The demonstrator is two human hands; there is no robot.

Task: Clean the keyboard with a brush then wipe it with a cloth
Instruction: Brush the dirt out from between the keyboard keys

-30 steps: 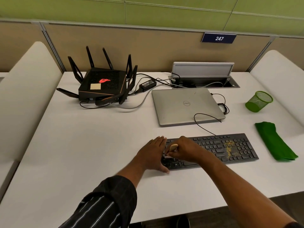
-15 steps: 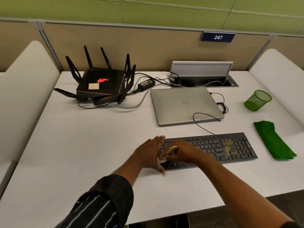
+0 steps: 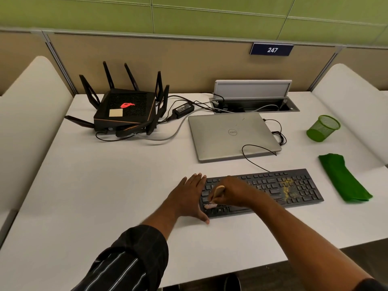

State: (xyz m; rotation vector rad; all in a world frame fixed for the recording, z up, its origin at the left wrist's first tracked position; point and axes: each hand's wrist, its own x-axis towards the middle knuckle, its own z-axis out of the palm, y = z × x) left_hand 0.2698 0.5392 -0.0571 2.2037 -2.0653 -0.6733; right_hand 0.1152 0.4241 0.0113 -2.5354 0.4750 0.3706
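While the right hand (image 3: 233,192) grips the little brush (image 3: 217,193) down on the keyboard's (image 3: 294,185) lower-left keys, the left hand (image 3: 189,196) lies flat, fingers straight, bracing that end. Risk imo: the yellow crumbs (image 3: 286,189) sit way over by the numpad, so sloppy sweeps could shove them into the key gaps. The bristles are blurry, so contact is hard to call. The green cloth (image 3: 344,177) lies off to the right.

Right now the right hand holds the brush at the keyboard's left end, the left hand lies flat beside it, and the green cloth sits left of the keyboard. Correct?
Not quite. The head view shows the green cloth lying right of the keyboard, not left. The rest holds: the right hand grips the brush at the left end, with the left hand flat beside it.
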